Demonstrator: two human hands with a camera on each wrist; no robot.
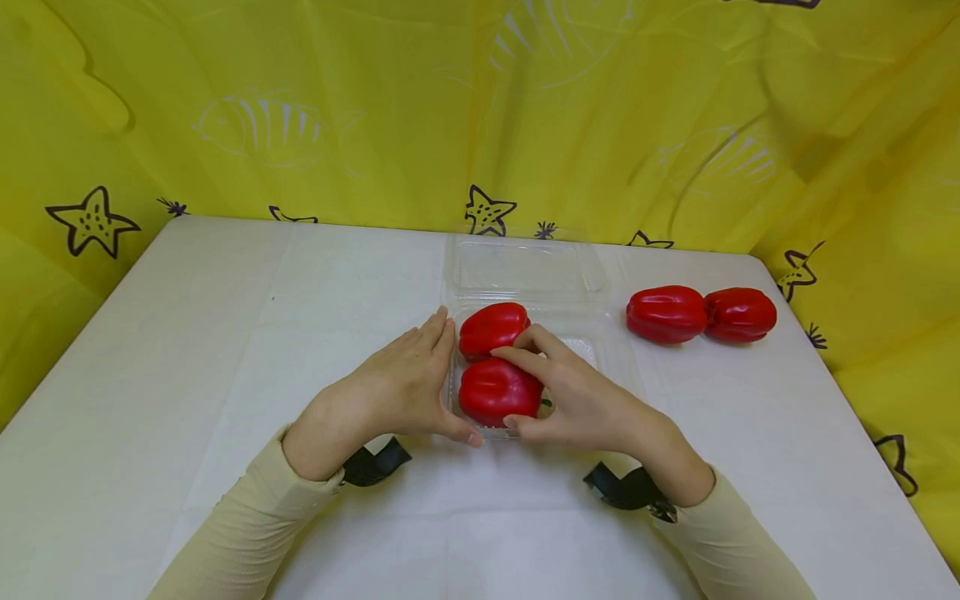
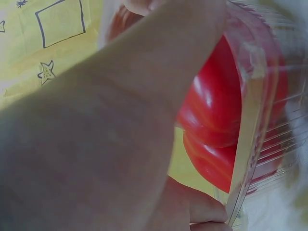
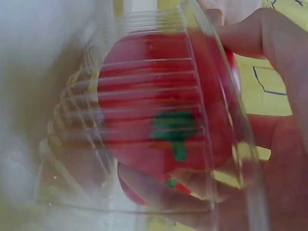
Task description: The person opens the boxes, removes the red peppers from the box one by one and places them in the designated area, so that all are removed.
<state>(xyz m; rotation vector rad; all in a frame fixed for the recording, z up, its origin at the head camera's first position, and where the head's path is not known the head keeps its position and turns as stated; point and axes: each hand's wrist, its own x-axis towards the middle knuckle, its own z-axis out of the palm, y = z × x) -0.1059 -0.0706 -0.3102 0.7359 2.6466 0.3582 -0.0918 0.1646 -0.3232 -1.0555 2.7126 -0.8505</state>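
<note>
A clear plastic clamshell box [image 1: 581, 348] lies on the table with its lid [image 1: 525, 268] folded back. In its left half sit two red bell peppers: one farther back [image 1: 491, 329], one nearer the front [image 1: 495, 393]. My left hand [image 1: 416, 379] rests against the box's left wall, fingers straight, thumb spread along the front. With thumb and fingers curled, my right hand [image 1: 581, 404] grips the nearer pepper from its right side. Through the clear wall in the right wrist view, that pepper [image 3: 139, 96] shows its green stem [image 3: 175, 126]. My left forearm hides much of the left wrist view.
Two more red bell peppers, one on the left [image 1: 666, 315] and one on the right [image 1: 741, 315], lie end to end on the white table [image 1: 300, 275], right of the box. A yellow patterned curtain [image 1: 390, 108] hangs behind and along the sides.
</note>
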